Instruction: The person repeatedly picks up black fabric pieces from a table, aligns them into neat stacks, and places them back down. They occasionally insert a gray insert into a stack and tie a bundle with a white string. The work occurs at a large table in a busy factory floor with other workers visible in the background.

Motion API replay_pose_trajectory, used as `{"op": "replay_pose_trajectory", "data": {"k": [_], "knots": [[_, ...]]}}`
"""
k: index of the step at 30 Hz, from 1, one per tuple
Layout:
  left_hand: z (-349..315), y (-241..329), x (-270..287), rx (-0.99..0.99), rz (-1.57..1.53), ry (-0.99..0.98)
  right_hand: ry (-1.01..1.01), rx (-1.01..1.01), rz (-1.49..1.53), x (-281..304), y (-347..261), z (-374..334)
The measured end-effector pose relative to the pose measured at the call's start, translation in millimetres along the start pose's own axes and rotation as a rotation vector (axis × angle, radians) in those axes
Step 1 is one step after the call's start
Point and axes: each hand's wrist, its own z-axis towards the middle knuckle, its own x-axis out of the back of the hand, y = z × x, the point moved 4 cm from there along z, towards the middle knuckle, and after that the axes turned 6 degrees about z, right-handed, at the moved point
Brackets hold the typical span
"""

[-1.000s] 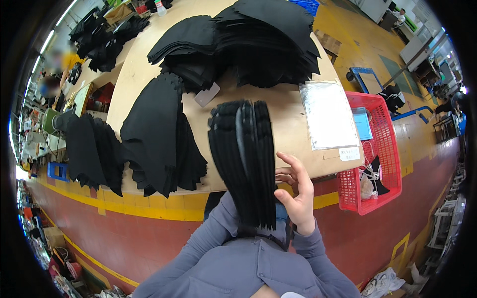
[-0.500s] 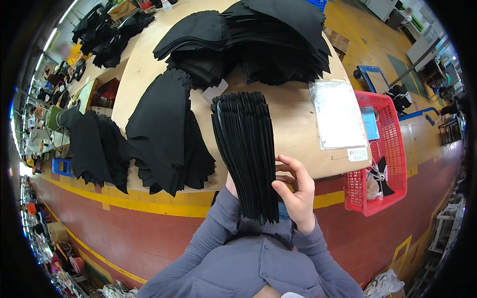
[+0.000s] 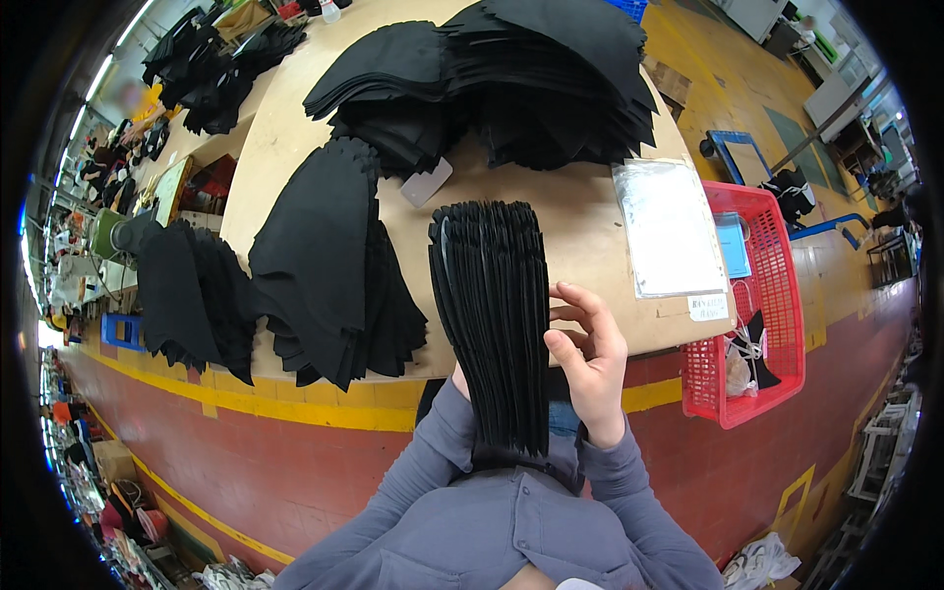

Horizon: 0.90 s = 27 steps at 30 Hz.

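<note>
A thick bundle of black fabric panels (image 3: pixel 492 315) stands on edge in front of me, its layers fanned along the top. Its far end is over the table and its near end reaches past the front edge toward my body. At its left side my left hand (image 3: pixel 460 380) shows only a sliver; the bundle hides the fingers. Beside the right face is my right hand (image 3: pixel 596 362), thumb and fingers apart and curved, the tips at or very close to the layers. Larger black panel piles lie to the left (image 3: pixel 315 256) and at the back (image 3: pixel 551 79).
Another black pile (image 3: pixel 192 295) overhangs the table's left edge. A white card (image 3: pixel 428 183) lies beyond the bundle. On the right are a clear plastic sleeve with white paper (image 3: pixel 674 226) and a red plastic basket (image 3: pixel 795 305) against the wooden table (image 3: pixel 580 236).
The bundle has shifted slightly toward me and to the right, and its top layers look more upright and spread. My right hand has moved slightly with it, still curved and apart.
</note>
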Motion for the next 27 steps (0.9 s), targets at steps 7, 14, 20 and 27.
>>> {"op": "replay_pose_trajectory", "data": {"k": [7,14,20,27], "knots": [[-9.5,-2.7,6.3,0.046,-0.025,-0.047,-0.079,0.288,-0.472,14.2,-6.6,-8.1],[-11.8,-3.7,6.7,0.067,-0.035,-0.067,-0.019,0.101,-0.356,9.9,-16.8,-13.0],[-9.0,-3.4,5.4,0.067,-0.045,-0.076,0.110,0.357,-0.594,12.0,-19.7,-11.4],[-11.9,-4.2,4.5,0.082,-0.041,-0.091,-0.074,0.178,-0.487,10.0,-3.8,-17.3]]}}
